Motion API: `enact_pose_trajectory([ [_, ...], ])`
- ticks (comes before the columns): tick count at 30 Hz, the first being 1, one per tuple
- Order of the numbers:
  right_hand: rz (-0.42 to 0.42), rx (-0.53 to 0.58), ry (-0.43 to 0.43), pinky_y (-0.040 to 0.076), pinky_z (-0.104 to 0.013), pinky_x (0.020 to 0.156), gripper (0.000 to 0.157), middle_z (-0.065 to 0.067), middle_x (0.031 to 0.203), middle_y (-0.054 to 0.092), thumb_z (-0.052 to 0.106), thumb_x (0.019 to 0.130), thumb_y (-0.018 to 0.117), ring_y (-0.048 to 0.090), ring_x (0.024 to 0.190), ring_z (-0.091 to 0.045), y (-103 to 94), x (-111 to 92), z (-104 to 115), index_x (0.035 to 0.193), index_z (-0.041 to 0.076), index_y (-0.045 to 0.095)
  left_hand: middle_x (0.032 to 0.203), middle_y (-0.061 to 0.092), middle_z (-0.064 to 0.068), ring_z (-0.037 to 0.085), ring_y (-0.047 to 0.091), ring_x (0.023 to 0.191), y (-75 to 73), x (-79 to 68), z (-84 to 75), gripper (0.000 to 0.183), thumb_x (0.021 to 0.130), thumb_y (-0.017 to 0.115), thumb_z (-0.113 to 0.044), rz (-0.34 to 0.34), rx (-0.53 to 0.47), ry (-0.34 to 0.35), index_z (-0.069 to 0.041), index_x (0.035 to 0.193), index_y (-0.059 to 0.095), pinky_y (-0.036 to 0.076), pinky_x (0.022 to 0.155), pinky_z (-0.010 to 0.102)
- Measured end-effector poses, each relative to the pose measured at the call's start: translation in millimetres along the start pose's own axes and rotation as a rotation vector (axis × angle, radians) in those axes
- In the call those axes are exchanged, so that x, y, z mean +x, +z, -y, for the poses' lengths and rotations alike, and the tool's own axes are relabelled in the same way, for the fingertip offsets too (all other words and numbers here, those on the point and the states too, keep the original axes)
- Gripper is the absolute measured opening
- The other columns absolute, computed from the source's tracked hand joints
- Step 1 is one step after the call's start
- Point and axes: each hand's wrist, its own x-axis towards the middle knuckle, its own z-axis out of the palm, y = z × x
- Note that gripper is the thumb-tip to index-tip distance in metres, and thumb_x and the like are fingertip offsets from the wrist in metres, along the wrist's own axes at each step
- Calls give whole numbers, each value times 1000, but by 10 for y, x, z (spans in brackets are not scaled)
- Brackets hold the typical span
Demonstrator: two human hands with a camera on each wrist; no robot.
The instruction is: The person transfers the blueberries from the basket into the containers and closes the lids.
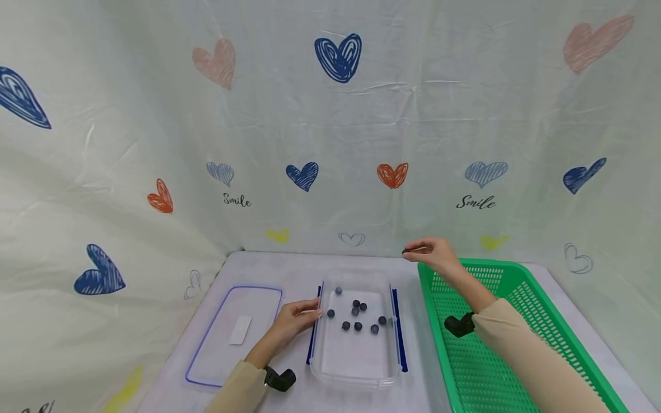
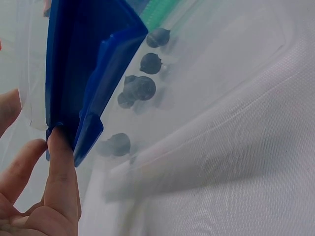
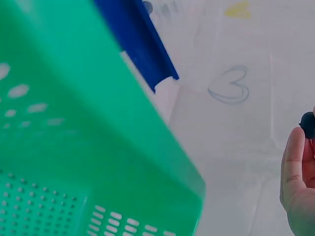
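My right hand (image 1: 435,253) is raised beyond the near end of the table, above the back left corner of the green basket (image 1: 436,344). It pinches a dark blueberry (image 3: 307,125) between thumb and fingertips. My left hand (image 1: 289,322) holds the left side of a clear plastic container (image 1: 356,376), its fingers at the blue latch flap (image 2: 78,73) that hangs down there. Several blueberries (image 1: 358,326) lie scattered on the container's floor, mostly in its middle and far half. Through the clear wall they show as dark round shapes in the left wrist view.
A clear lid with a blue seal (image 1: 192,360) lies flat at the left, with a white rectangle (image 1: 240,330) on it. The perforated green basket stands just right of the container. Behind the table hangs a white curtain (image 1: 361,126) printed with hearts.
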Motion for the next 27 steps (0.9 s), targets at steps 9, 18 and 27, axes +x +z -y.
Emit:
enact_pose_trajectory([
  [9,22,65,-12,51,-50,96,31,-16,113,69,16,88,78,68,96,-24,329,110,133,112,-2,71,137,54,26,22,63,113,4,-6,-8,61,92,75,-25,-7,-3,-5,6,139,52,53,95,31],
  [18,60,114,9,50,-50,98,27,-10,106,71,15,87,80,69,95,-24,581,159,179,108,0,72,135,56,24,19,63,111,5,-19,-13,62,92,75,-24,5,-9,2,8,139,51,53,94,30],
  [27,81,149,10,51,-53,96,24,-13,108,69,11,87,79,70,92,-23,738,192,184,106,-2,72,137,54,24,19,62,113,3,-15,-22,63,92,75,-25,13,-19,-3,7,140,51,53,95,29],
])
